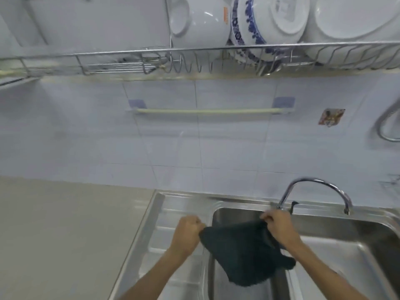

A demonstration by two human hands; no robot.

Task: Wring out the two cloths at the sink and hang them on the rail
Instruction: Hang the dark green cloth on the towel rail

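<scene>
A dark green cloth [242, 254] hangs spread between both hands over the left edge of the steel sink [324, 221]. My left hand [187, 231] grips its left corner above the drainboard. My right hand [278, 227] grips the right corner just below the tap spout. On the tiled wall above is a pale rail [207, 111] with nothing on it. A second cloth is not visible.
A curved chrome tap [320, 187] rises behind the sink. A wire dish rack [194, 59] loaded with white and blue-patterned bowls juts out above the rail. A beige counter [65, 224] lies to the left. A metal hose loop [387, 126] hangs at the right.
</scene>
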